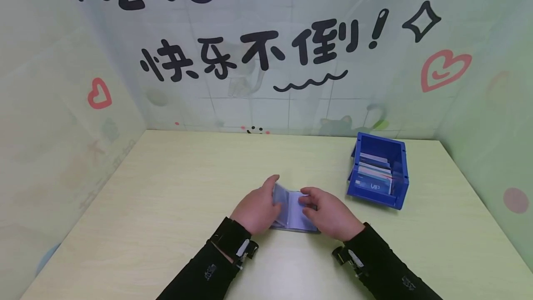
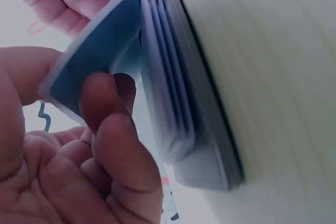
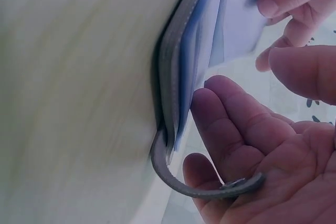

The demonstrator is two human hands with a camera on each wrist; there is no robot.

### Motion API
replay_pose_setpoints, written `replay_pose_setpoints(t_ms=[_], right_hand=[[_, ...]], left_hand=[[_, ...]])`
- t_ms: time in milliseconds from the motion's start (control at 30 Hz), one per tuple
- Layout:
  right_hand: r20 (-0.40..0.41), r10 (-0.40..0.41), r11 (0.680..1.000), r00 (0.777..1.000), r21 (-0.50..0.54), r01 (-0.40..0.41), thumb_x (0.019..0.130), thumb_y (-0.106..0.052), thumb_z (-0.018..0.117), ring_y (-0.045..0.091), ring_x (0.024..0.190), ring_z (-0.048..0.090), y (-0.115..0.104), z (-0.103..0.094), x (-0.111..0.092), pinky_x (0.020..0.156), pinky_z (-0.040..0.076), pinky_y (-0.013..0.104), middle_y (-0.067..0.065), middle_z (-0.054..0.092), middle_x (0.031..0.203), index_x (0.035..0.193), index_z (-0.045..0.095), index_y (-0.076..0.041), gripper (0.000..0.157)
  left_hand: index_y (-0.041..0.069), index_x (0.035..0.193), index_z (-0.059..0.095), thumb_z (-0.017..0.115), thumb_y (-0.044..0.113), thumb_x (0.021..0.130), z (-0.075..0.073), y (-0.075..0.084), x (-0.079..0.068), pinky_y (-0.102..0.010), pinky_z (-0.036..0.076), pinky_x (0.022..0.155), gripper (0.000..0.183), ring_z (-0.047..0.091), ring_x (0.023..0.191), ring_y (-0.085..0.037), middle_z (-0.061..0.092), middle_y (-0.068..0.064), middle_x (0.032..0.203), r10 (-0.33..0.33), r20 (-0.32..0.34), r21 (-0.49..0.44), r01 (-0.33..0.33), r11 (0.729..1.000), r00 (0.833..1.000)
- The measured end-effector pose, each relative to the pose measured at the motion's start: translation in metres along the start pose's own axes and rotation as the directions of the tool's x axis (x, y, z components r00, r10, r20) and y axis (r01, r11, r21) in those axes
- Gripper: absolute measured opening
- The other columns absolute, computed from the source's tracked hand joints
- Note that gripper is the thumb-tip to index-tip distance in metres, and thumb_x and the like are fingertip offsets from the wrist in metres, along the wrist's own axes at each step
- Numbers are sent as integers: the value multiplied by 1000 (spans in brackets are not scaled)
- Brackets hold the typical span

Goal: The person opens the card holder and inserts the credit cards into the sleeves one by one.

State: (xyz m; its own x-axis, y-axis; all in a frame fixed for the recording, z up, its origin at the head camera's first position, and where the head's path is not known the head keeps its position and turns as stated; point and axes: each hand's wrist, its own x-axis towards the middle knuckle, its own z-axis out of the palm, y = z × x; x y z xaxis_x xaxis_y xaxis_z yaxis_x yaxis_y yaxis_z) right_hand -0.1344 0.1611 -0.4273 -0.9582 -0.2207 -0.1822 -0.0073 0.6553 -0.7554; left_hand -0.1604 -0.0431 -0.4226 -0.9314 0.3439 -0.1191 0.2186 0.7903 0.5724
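A small card holder (image 1: 300,216) lies opened on the table, with clear plastic sleeves inside, a grey cover (image 3: 170,61) and a snap strap (image 3: 181,186) that sticks out from its right side. My left hand (image 1: 256,209) pinches a lifted sleeve page (image 2: 102,53) between thumb and finger, at the holder's left side. Several more sleeves (image 2: 165,72) lie stacked beside that page. Over the right part of the holder is my right hand (image 1: 333,216), its fingers loosely bent. Its fingertips are close to the page edges; whether they touch is unclear.
A blue plastic bin (image 1: 402,189) stands at the back right of the pale wooden table (image 1: 200,170). Several cards (image 1: 374,182) stand in it, the front one marked VIP. Printed cloth walls (image 1: 266,110) enclose the table at the back and both sides.
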Motion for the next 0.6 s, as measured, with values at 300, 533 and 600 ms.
replay_pose_setpoints(t_ms=[300, 533, 600], right_hand=[[3, -3, 1000, 1000, -5, 3, 103, -8, 63, 33, 137, 61, 0, 0, 0, 113, 48, 53, 13, 70, 139, 152, 51, -1, 51], [2, 2, 1000, 1000, -18, -2, 103, -11, 65, 32, 137, 62, 2, -1, 1, 113, 48, 52, 12, 70, 140, 152, 51, -2, 51], [3, 7, 1000, 1000, -19, -7, 103, -11, 65, 32, 137, 61, 3, -1, 1, 113, 48, 52, 11, 69, 140, 151, 52, -3, 51]], left_hand=[[11, 146, 61, 67, 20, 101, -3, -4, 0, -43, 57, 92, 46, 66, 100, -22, 72, -10, 132, -14, -41, 84, 18, 996, 999], [12, 142, 65, 68, 19, 99, -4, -7, 0, -41, 57, 88, 44, 63, 94, -23, 73, -11, 126, -38, -43, 124, 44, 991, 998], [12, 140, 66, 70, 20, 98, -4, -7, 0, -40, 57, 83, 43, 62, 91, -22, 72, -13, 122, -41, -48, 142, 47, 989, 998]])
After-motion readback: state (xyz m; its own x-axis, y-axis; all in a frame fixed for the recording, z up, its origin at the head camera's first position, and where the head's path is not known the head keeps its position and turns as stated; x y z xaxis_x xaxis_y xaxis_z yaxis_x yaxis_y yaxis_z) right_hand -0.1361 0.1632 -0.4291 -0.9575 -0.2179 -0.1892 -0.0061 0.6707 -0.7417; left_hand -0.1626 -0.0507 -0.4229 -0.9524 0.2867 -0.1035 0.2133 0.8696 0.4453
